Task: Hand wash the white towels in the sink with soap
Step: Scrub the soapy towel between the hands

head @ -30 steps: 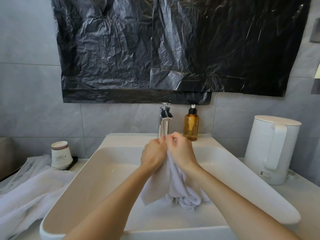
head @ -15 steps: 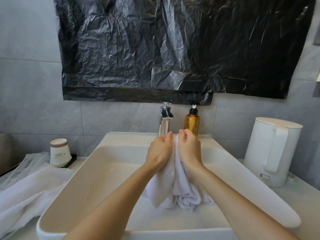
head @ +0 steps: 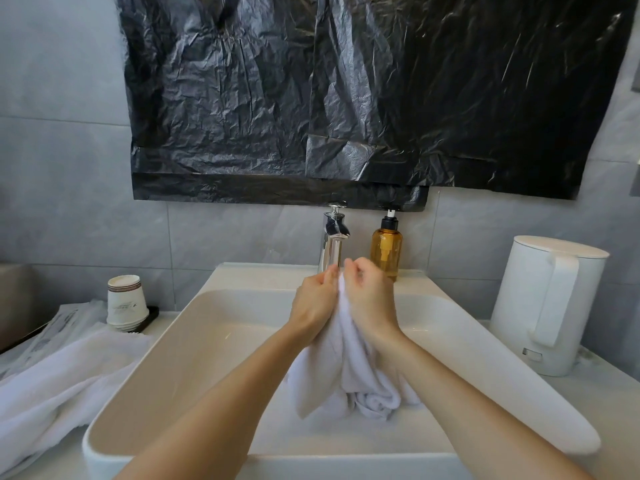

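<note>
Both hands meet over the back half of the sink [head: 194, 358], just in front of the faucet [head: 332, 240] that stands at the middle of its back edge. The left hand [head: 313, 304] has its fingers curled round the top of a white towel [head: 346, 375], and the right hand [head: 372, 303] grips the same bunch from the other side, with its knuckles raised and bent. The two fists are pressed close together, with a ridge of cloth showing between them. From that grip the towel hangs down between the forearms in long folds, and its lower end lies crumpled on the basin floor near the middle, towards the front edge. An amber soap bottle [head: 386, 249] with a black pump stands on the sink's back edge, just beside the faucet on its right and partly behind the right hand. A second white towel [head: 59, 386] lies spread on the counter [head: 616, 410] at the sink's left edge, one fold touching the rim. Behind it, near the counter's back left corner, is a stack of paper cups [head: 124, 301] turned upside down, with clear-wrapped packets [head: 65, 323] beside it — what they hold I cannot tell. A white kettle [head: 547, 303] stands upright near the counter's back right corner, well apart from the hands. A crinkled black plastic sheet [head: 346, 98] covers the grey tiled wall [head: 62, 168] above the faucet — its lower edge ends just over the pump.
</note>
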Demonstrator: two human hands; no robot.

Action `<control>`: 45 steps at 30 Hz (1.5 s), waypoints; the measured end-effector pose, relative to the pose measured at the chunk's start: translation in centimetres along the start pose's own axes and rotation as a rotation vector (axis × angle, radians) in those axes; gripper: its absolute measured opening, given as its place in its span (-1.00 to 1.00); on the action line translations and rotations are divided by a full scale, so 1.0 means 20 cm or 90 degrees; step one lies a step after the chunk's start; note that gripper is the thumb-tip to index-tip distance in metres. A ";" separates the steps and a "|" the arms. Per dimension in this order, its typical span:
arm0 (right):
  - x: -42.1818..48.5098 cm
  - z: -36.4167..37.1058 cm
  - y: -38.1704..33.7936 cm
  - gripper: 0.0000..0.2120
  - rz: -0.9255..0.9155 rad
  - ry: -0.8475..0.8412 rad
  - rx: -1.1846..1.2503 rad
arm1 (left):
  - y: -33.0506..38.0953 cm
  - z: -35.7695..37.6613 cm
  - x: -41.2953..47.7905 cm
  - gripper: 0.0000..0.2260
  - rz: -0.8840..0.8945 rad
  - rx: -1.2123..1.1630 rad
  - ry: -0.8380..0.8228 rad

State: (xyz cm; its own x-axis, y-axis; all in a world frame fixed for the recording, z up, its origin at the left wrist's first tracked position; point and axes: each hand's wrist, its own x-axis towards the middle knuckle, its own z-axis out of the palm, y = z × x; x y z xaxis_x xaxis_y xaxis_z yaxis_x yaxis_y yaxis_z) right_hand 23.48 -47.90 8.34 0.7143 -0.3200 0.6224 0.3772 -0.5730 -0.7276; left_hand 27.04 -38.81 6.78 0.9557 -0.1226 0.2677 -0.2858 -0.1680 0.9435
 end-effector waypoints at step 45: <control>-0.02 -0.01 -0.01 -0.65 0.023 0.071 -0.022 | -0.02 0.02 0.04 -0.52 0.040 -0.056 -0.014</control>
State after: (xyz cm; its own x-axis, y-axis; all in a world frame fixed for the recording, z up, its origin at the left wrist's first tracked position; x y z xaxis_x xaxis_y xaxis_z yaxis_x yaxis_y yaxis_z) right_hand 22.91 -47.85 8.24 0.6568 -0.4211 0.6255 0.3311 -0.5843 -0.7409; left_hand 27.78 -39.19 6.58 0.9340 -0.1526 0.3231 -0.3368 -0.0732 0.9387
